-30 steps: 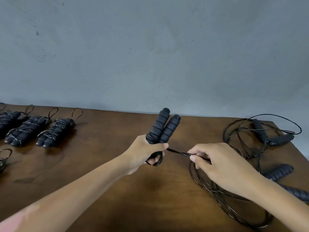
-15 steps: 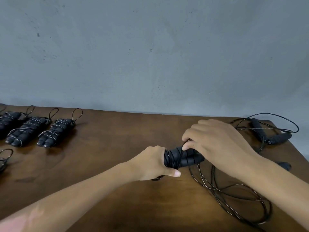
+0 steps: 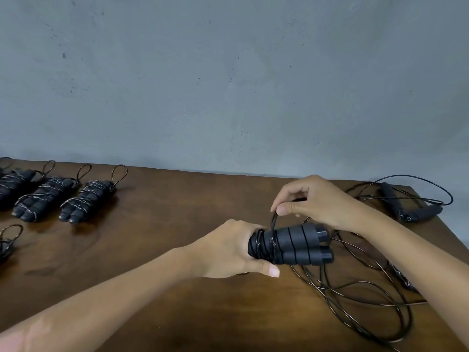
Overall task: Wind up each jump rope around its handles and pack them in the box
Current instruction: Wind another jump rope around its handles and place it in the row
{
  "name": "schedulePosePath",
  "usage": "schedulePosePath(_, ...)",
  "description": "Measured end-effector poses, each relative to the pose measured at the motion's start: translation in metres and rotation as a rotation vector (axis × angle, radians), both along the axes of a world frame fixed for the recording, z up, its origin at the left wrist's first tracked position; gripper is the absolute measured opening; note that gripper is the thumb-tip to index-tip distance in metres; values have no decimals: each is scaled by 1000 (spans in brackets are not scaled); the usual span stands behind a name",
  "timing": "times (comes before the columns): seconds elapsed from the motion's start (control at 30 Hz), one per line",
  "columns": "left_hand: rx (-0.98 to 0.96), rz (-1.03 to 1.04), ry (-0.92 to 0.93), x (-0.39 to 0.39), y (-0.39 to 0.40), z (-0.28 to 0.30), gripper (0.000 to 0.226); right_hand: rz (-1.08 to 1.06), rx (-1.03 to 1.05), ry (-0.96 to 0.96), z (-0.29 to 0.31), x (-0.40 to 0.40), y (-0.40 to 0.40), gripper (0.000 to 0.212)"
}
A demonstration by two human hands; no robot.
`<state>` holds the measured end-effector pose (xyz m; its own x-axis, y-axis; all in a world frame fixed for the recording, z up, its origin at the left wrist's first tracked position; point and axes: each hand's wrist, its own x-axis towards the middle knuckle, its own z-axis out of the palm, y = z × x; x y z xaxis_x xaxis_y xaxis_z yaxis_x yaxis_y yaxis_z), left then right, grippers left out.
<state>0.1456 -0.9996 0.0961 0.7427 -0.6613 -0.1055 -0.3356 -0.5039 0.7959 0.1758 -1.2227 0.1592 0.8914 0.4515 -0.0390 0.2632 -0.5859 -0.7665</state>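
My left hand grips the base of two black foam jump rope handles, held side by side and pointing right above the table. A few turns of thin black rope circle the handles beside my left hand. My right hand is just above the handles and pinches the rope between thumb and fingers, forming a loop over them. The loose rest of the rope lies in coils on the table under my right forearm. No box is in view.
Several wound-up jump ropes lie in a row at the far left of the brown wooden table, with another partly visible at the left edge. An unwound rope with black handles lies at the far right corner. A grey wall stands behind.
The handles went from upright to lying horizontal, pointing right. My right hand moved from pulling the rope out to the right to above the handles, laying rope turns around them.
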Motion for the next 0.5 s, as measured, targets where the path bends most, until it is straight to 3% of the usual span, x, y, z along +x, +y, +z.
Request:
schedulePosePath(0.1, -136, 26, 65, -3, 1, -2, 32, 6, -36, 40, -20, 4, -7, 8)
schedulePosePath(0.2, -315, 59, 161, -2, 3, -2, 24, -73, -153, -15, -53, -1, -20, 39)
schedulePosePath(0.27, -377, 95, 197, -2, 4, -1, 17, -105, -137, -8, -64, -5, -21, 33)
schedulePosePath(0.37, -464, 164, 242, 0, 6, -2, 15, -27, -108, -65, -56, -21, -4, 46)
schedulePosePath(0.5, -535, 269, 288, 6, 8, -7, 33, -27, -75, -129, -55, -35, -2, 27)
